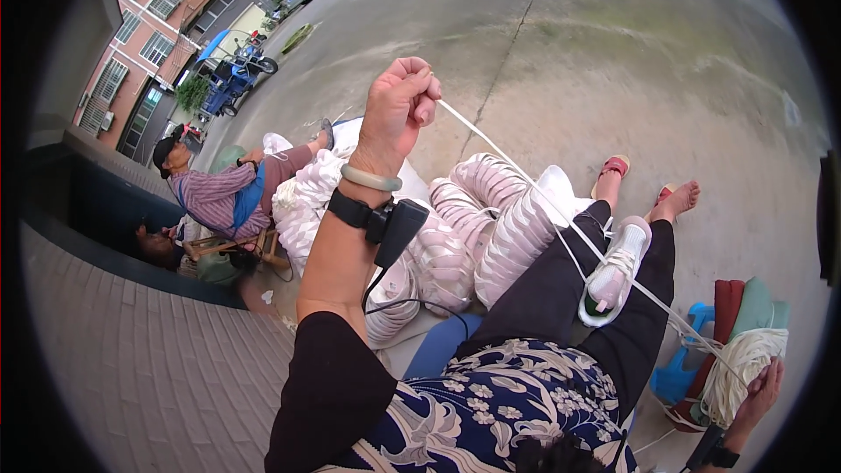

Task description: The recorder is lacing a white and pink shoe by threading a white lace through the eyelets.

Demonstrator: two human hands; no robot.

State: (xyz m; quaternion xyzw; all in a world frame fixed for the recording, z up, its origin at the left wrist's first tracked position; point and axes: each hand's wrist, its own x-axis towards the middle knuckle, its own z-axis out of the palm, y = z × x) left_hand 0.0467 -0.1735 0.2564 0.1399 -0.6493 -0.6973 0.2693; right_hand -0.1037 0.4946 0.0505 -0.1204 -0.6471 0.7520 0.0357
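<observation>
Raised high in front of me, my left hand (401, 109) is closed, thumb and fingers pinching one end of a white shoelace (491, 144). The lace runs taut down to the right, passing over a white and pale pink sneaker (616, 270) that lies across my thighs. Beyond the shoe, lace strands reach a bundle of white laces (745, 368) at my lower right. There my right hand (764, 391) has its fingers curled against the bundle's edge; part of them is hidden. Black devices are strapped to both wrists.
Stacks of white and pink sneakers (455, 219) lie left of my legs. The bundle rests on red and green cushions (760, 307) over a blue plastic stool (674, 375). Another person (219, 188) sits at the left. A blue three-wheeler (235, 77) stands behind on the concrete.
</observation>
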